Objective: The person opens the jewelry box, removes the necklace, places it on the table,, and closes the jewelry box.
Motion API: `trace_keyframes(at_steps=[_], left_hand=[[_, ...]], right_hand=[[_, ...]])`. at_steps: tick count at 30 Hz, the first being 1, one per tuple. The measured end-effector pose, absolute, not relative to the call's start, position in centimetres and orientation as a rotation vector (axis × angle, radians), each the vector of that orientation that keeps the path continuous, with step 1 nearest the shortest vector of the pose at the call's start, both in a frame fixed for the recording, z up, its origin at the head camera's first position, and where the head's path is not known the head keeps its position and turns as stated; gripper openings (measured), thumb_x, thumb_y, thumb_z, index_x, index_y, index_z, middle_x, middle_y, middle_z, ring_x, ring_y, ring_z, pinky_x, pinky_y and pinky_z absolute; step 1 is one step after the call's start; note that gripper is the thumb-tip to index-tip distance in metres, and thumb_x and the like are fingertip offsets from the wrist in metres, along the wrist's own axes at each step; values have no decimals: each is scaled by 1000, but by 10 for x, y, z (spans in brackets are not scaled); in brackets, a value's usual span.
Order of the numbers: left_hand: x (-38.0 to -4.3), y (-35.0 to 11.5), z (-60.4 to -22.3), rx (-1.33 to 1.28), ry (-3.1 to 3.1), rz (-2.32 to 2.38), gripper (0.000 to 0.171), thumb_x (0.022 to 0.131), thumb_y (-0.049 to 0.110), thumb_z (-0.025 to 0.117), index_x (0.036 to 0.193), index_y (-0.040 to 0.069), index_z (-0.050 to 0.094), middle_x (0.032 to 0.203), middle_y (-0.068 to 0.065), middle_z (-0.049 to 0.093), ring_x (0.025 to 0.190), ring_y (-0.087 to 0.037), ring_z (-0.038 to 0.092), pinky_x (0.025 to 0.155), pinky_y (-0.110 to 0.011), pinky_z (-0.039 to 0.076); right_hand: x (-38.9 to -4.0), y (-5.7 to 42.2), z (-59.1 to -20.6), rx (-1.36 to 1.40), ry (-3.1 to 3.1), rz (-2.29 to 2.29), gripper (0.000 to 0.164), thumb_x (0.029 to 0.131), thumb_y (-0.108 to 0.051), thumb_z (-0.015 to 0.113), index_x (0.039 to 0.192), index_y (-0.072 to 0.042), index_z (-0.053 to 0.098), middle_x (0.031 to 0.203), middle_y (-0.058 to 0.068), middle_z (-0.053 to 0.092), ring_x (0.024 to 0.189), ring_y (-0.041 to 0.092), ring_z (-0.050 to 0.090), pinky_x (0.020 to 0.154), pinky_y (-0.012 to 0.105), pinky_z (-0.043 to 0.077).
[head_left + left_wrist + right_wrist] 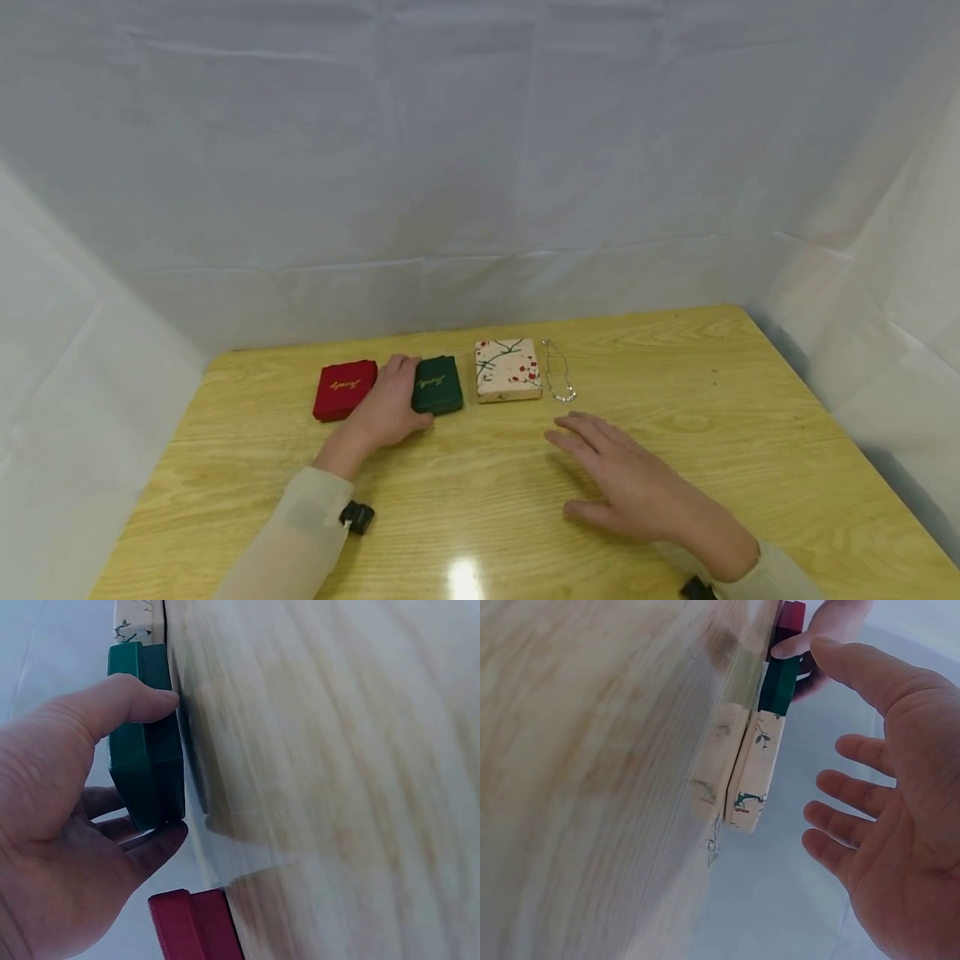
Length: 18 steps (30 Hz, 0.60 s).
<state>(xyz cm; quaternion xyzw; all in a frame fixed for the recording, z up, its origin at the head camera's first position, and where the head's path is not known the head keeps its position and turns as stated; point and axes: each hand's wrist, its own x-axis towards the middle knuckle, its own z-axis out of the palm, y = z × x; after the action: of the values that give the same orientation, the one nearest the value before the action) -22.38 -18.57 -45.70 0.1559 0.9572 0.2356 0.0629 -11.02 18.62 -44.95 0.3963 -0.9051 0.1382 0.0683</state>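
Observation:
My left hand [392, 402] holds a small dark green jewelry box [439, 385] with gold lettering. In the left wrist view the thumb lies on the near side of the green box [146, 742], and the fingers curl round its other side. Just left of that hand sits a red box [345, 388] of the same kind. My right hand [637, 487] hovers over the table with spread fingers and nothing in it. Nearest to it lies a thin silver chain bracelet [564, 395], beside a cream box [507, 371] with a branch and red flower print.
The boxes and chain stand in a row near the back edge of the wooden table [480, 483]. White cloth [465, 167] hangs behind the table and at both sides. A black wrist device [357, 517] is strapped at the left sleeve.

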Motion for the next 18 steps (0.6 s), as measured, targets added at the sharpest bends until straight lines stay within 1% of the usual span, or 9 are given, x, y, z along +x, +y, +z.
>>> trace_keyframes(at_steps=[4, 10, 14, 18], left_hand=[[-217, -185, -454, 481, 2906, 716, 96, 88, 23, 86, 159, -9, 30, 157, -29, 33, 139, -43, 41, 113, -57, 43], [-206, -182, -447, 479, 2924, 735, 97, 85, 24, 89, 159, -5, 32, 154, -24, 36, 132, -38, 43, 109, -55, 47], [-197, -177, -443, 503, 2942, 725, 96, 86, 24, 89, 159, -4, 33, 154, -23, 36, 131, -37, 44, 107, -54, 49], [-189, -171, -439, 526, 2956, 712, 96, 85, 24, 90, 159, -3, 34, 155, -21, 37, 132, -37, 43, 107, -54, 50]], right_hand=[[-111, 186, -447, 1182, -2746, 419, 91, 90, -47, 84, 162, -13, 39, 162, 13, 42, 150, 31, 39, 119, 52, 38], [-113, 185, -442, 1161, -2752, 430, 91, 90, -46, 85, 162, -13, 40, 164, 11, 40, 151, 32, 38, 119, 52, 37], [-116, 184, -441, 1161, -2714, 426, 90, 89, -44, 87, 160, -11, 43, 162, 13, 42, 149, 32, 40, 117, 52, 40], [-120, 182, -440, 1171, -2695, 445, 91, 88, -43, 88, 161, -12, 43, 161, 13, 42, 148, 32, 41, 115, 53, 43]])
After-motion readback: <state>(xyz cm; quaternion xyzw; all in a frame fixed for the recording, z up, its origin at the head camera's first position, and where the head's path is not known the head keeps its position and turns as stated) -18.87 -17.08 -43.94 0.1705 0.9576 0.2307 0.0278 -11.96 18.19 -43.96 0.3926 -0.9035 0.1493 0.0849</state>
